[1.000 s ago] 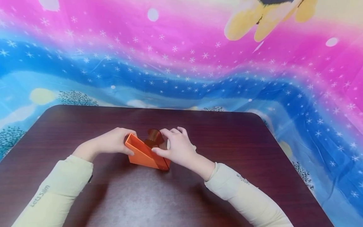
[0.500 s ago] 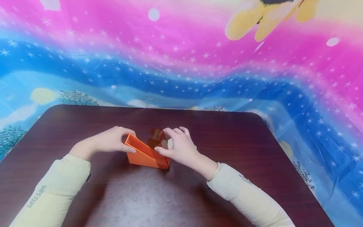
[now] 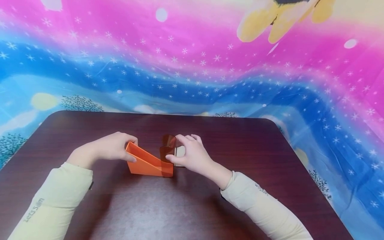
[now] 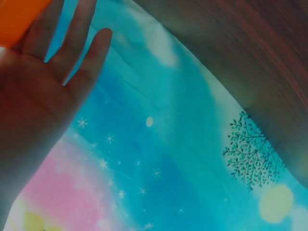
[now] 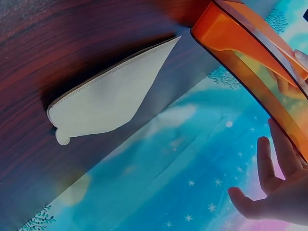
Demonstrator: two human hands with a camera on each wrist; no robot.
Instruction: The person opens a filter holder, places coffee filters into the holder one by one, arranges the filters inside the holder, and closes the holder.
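Note:
An orange open-topped box (image 3: 150,164) with a slanting rim is near the middle of the table, its taller end to the left. My left hand (image 3: 109,146) pinches that end between thumb and fingers; in the left wrist view its other fingers stretch out beside the orange wall (image 4: 19,19). A see-through brown cover (image 3: 168,150) overlaps the box's right end, pinched by the thumb and forefinger of my right hand (image 3: 193,155). Past that hand are cream paper coffee filters (image 5: 108,96) in a stack, partly hidden in the head view (image 3: 180,156).
The dark wood table (image 3: 144,206) has rounded far corners. A patterned pink and blue cloth (image 3: 192,66) hangs behind it and along its sides.
My left hand and the orange box have shifted left. The right hand has moved slightly right with the brown cover, which now overlaps less of the box. More of the filters shows.

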